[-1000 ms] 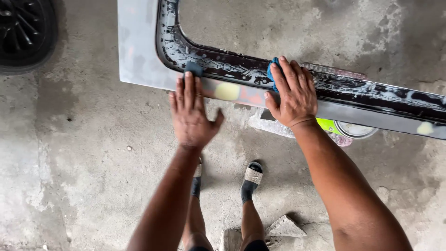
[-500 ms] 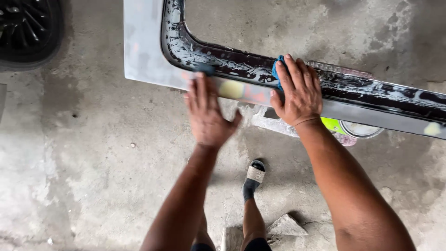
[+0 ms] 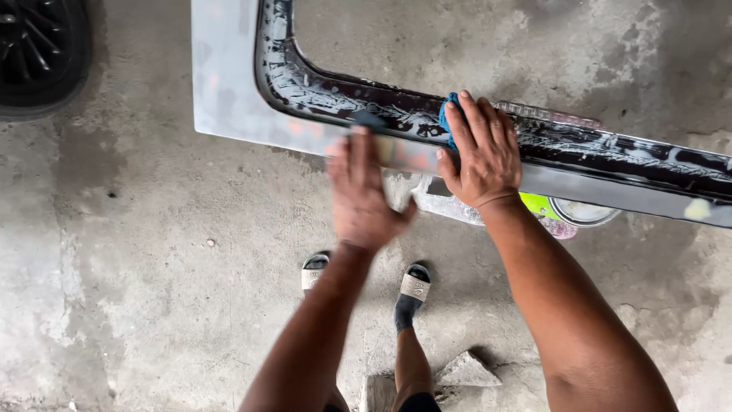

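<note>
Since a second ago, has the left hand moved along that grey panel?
Yes. The left hand has slid rightward along the grey panel, closing on the right hand, which stays on its blue cloth.

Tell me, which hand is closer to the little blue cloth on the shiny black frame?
Right. The right hand lies flat on the little blue cloth, pressing it against the shiny black frame. The left hand, blurred, is off to the cloth's left on the grey panel edge.

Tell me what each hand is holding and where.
The right hand presses a blue cloth flat against the grey panel, the cloth mostly under its fingers. The left hand is blurred, flat on the panel; no grip visible.
</note>
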